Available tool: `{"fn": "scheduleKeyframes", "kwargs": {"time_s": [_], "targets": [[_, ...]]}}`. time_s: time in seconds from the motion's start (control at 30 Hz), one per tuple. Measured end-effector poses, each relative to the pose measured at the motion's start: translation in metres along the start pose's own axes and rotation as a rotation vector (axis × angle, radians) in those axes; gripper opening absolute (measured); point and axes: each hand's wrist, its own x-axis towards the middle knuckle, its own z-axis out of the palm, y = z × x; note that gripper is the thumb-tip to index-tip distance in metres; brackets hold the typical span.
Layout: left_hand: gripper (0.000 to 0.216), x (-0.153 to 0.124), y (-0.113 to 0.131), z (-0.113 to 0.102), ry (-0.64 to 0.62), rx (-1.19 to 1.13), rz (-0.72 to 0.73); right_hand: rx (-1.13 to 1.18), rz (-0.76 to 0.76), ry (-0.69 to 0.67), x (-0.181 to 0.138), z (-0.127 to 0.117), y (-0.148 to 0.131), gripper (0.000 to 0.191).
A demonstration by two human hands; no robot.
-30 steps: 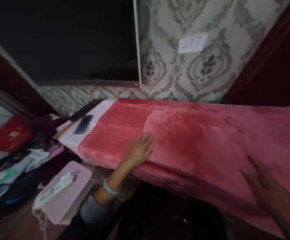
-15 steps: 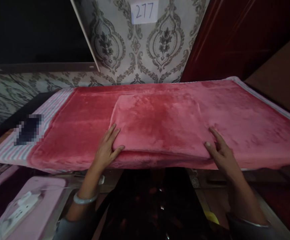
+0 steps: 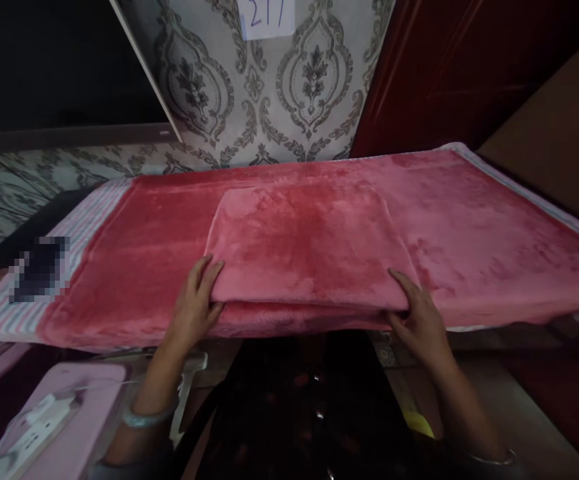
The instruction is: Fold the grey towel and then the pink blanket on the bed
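Note:
A pink plush cloth (image 3: 309, 240), flat and rectangular like a folded piece, lies on a larger pink-red plush blanket (image 3: 134, 253) of much the same colour. My left hand (image 3: 194, 300) grips its near left corner, with the fingers on the side edge and the thumb at the front edge. At the near right corner, my right hand (image 3: 419, 320) has its fingers on top and its thumb under the front edge. The front edge stands slightly off the blanket below. Whether the piece is folded or stuffed I cannot tell.
A blurred dark object (image 3: 39, 270) rests on the blanket's striped left border. Behind are a dark screen (image 3: 59, 67), patterned wallpaper and a numbered paper (image 3: 268, 17). A pink stool-like surface (image 3: 89, 393) with a white power strip (image 3: 39, 430) stands at lower left.
My right hand has moved left and closed on the near right corner, its thumb going under the edge. My left hand has closed around the left corner. The view has shifted slightly.

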Motion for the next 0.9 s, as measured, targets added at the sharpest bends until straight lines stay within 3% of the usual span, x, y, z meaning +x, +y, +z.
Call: {"fn": "scheduleKeyframes", "kwargs": {"time_s": [0.13, 0.3, 0.53, 0.67, 0.9], "targets": [[0.082, 0.003, 0.004, 0.000, 0.045, 0.036, -0.051, -0.082, -0.005, 0.140, -0.004, 0.006, 0.001, 0.058], [0.058, -0.003, 0.001, 0.007, 0.205, 0.099, -0.042, -0.122, -0.048, 0.271, -0.004, 0.010, 0.008, 0.045], [0.060, -0.002, 0.001, 0.005, 0.224, 0.129, -0.065, -0.142, 0.016, 0.281, -0.003, 0.012, 0.003, 0.052], [0.059, -0.001, 0.002, 0.002, 0.125, 0.145, -0.081, -0.085, 0.022, 0.197, 0.001, 0.008, -0.005, 0.058], [0.055, -0.001, -0.016, -0.005, 0.118, 0.138, -0.033, -0.047, -0.040, 0.203, 0.006, 0.001, 0.013, 0.053]]}}
